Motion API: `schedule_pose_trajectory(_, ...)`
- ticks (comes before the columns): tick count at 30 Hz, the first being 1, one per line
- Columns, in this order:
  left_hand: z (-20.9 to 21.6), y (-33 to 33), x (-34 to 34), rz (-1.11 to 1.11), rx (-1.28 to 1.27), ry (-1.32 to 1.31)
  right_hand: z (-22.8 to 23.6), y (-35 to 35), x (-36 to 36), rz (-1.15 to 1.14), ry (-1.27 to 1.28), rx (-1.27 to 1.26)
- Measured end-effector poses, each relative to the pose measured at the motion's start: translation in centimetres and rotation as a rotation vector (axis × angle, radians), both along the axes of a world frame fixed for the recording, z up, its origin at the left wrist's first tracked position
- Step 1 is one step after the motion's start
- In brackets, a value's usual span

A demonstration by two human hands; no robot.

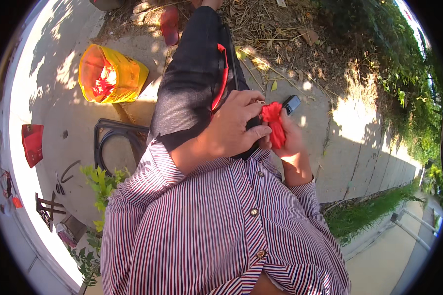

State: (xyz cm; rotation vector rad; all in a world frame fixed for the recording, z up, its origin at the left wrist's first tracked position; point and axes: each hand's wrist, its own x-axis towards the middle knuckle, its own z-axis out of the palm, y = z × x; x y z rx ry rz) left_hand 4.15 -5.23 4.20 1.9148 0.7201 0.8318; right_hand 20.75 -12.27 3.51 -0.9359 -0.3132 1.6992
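Observation:
A bunched red ribbon [274, 125], narrowed near its upper part, is in my right hand [293, 137], above my lap. The right fingers are closed round its side, and the hand is slightly blurred. My left hand [237, 120] reaches in from the left, its fingers curled and its thumb pointing at the ribbon. What lies between the left fingers is hidden. A long red strip [223, 78] lies along my dark trousers, running up from beside the left hand. Just beyond the right hand is a small dark phone-like device [292, 104].
A yellow bucket [138, 73] with red bunches inside stands at the left on the concrete. Nearer lie a dark metal frame [118, 123] and scissors [59, 186]. A leafy plant [101, 189] is by my left elbow. A red slipper [170, 27] and dry twigs [280, 34] lie ahead.

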Motion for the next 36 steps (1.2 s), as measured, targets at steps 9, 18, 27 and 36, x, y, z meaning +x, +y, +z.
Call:
schedule_pose_trajectory(9,-1.4,7.2,-3.5,0.263,0.325,0.062,-3.7,8.0,4.0,0.329,-0.378,0.147)
schedule_pose_trajectory(18,-5.8,7.2,-1.1,0.156,0.237,0.428,-5.6,9.9,0.6,0.426,-1.526,0.549)
schedule_pose_trajectory(27,-7.4,6.9,0.7,0.280,-0.912,-0.215,2.0,4.7,10.4,-0.161,-0.104,0.549)
schedule_pose_trajectory(36,-6.3,2.9,0.9,0.195,-0.984,-0.224,2.0,1.9,6.2,-0.292,-0.510,0.266)
